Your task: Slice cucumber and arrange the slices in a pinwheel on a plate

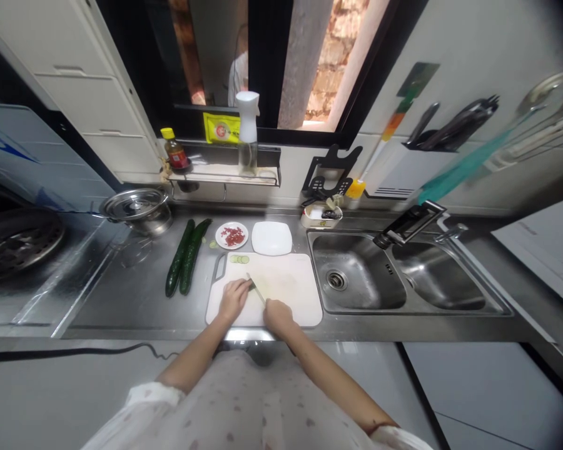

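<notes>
On the white cutting board point(295, 281), my right hand point(278, 316) is wrapped round the handle of a knife point(259, 291), whose blade slants up and left. Just left of the blade, my left hand point(233, 299) is closed with bent fingers over a small piece of cucumber point(251, 284), mostly hidden under them. Several thin cucumber slices point(239, 259) lie in a row at the board's top left. Two whole cucumbers point(179, 259) rest side by side on the counter, left of the board. Behind it are a plate point(219, 236) of chopped red pieces and a bare white plate point(272, 238).
A double sink point(356, 275) with a black faucet point(408, 225) adjoins the board's right side. A lidded steel pot point(143, 212) stands at back left, near the stove point(19, 244). The wall shelf point(220, 172) holds a sauce bottle point(175, 152) and a spray bottle point(248, 131).
</notes>
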Tool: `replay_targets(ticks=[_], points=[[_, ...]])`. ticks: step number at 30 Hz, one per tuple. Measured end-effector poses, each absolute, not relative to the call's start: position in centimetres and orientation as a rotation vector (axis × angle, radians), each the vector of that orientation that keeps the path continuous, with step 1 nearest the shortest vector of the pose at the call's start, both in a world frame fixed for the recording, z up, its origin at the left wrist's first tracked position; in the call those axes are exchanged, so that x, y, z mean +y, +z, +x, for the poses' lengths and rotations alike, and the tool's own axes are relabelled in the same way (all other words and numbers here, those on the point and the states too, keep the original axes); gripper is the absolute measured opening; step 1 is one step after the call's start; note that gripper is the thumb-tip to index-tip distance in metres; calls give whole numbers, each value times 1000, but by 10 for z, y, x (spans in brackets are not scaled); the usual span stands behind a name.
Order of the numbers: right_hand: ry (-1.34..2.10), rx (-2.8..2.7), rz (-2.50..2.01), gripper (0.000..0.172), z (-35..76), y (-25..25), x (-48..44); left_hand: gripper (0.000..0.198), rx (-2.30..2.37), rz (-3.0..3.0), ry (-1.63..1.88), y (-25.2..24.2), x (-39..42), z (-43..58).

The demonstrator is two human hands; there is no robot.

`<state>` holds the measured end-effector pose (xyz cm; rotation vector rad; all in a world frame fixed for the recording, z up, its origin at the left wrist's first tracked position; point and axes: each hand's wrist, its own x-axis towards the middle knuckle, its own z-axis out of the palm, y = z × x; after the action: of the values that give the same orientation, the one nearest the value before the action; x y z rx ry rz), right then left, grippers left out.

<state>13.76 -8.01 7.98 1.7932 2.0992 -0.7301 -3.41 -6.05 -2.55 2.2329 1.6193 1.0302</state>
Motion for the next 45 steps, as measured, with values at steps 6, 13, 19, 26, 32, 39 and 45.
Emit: replay_targets(ticks=[6,13,19,26,32,39,45], points=[[-710,2097,1807,31,130,82,-72,32,1615,2243,1022,-27,-60,-34],[-708,2177,1810,32,122,77,-61,31,1621,2239,1015,-24,-61,-34],[-699,2181,1816,32,127,76,-63,29,1629,2218,1024,-23,-60,-34],[-721,2101,1820,32,139,82,-78,27,1635,2149,1012,-22,-57,-35],[-781,2105,1824,30,160,79,-92,27,1614,2075,1023,-17,-55,-36],[-668,2157,1845,31,183,76,-95,26,1710,1989,980,-13,-56,-38],[-544,2066,1902,32,188,81,-91,27,1820,1920,979,-13,-61,-43]])
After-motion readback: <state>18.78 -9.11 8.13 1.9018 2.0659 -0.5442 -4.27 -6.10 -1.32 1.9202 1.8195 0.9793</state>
